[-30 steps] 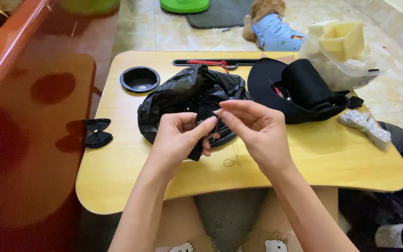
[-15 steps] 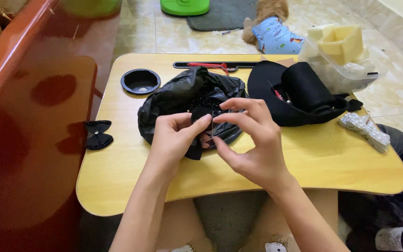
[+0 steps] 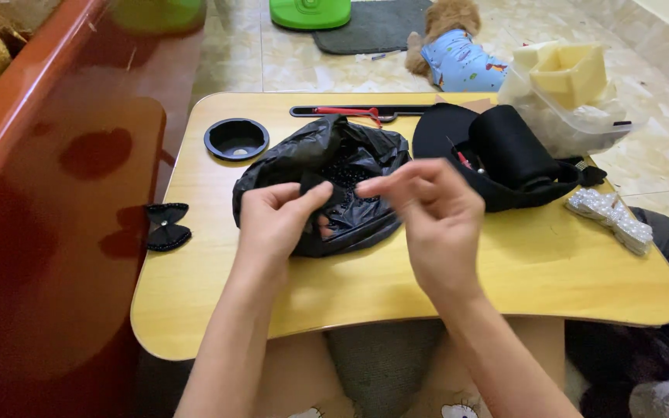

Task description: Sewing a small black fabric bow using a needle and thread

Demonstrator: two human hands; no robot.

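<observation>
The left hand (image 3: 272,220) and the right hand (image 3: 439,220) are bare. No rings or watch show. The arms have no sleeves.

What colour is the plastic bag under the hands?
Glossy black, the plastic bag lying crumpled on the wooden table; head view shows it.

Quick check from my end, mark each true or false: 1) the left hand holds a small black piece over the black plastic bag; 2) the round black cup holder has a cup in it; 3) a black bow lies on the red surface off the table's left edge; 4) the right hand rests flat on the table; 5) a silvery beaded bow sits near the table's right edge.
1) True: the left hand pinches a small black piece over the black plastic bag.
2) False: the cup holder is empty.
3) True: the black bow lies there.
4) False: the right hand is raised, fingers pinched.
5) True: the silvery bow.
</observation>
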